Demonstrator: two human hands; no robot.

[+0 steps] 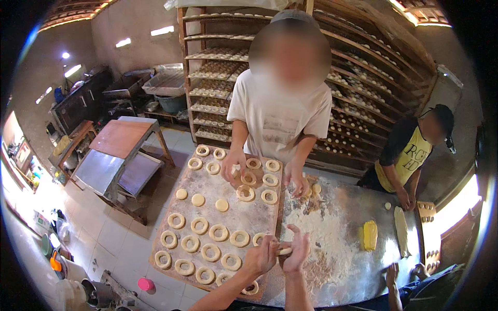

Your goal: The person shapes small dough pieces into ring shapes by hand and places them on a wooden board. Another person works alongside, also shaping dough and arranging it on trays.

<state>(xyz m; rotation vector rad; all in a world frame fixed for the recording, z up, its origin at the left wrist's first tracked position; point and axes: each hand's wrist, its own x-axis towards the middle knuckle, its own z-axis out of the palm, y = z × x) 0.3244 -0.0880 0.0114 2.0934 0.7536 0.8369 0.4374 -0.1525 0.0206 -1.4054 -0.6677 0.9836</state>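
Observation:
Near the right edge of a floured wooden board [179, 207], my two hands meet over a small piece of pale dough [285, 251]. My left hand [265, 255] has its fingers curled around one side of the dough. Against the other side, my right hand [295, 252] grips it with some fingers pointing up. The hands partly cover the dough, so its full shape is hidden. Raw dough rings [211, 252] lie in rows on the board beside my left hand. Further up are a few flat dough discs [198, 200] and more rings [245, 193].
Opposite me, a person in a pale shirt [280, 109] works at the board's far end. Loose flour [316, 233] covers the metal table [345, 207], where yellow dough [370, 236] lies. Another person [410, 160] stands at right. Racks of dough [218, 78] stand behind.

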